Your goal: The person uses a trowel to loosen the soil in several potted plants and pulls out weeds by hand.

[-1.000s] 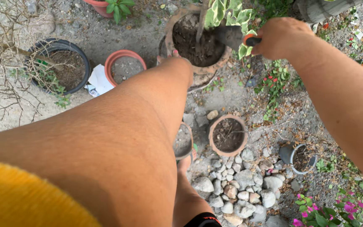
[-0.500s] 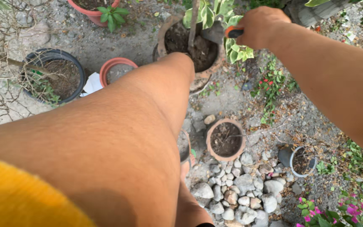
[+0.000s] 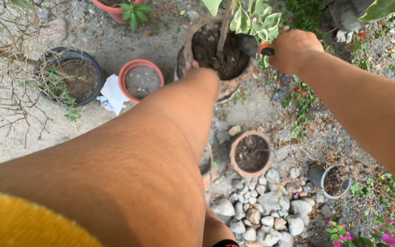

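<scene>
head view — left hand mostly hidden

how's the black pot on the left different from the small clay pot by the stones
The black pot is dark, wider and holds a bare, leafless twiggy plant; the clay pot is reddish-brown, narrower and holds only soil with a thin dry stem. The black pot sits beside an orange pot and white paper; the clay pot sits above a pile of stones. Both are round, upright and filled with dark soil.
</scene>
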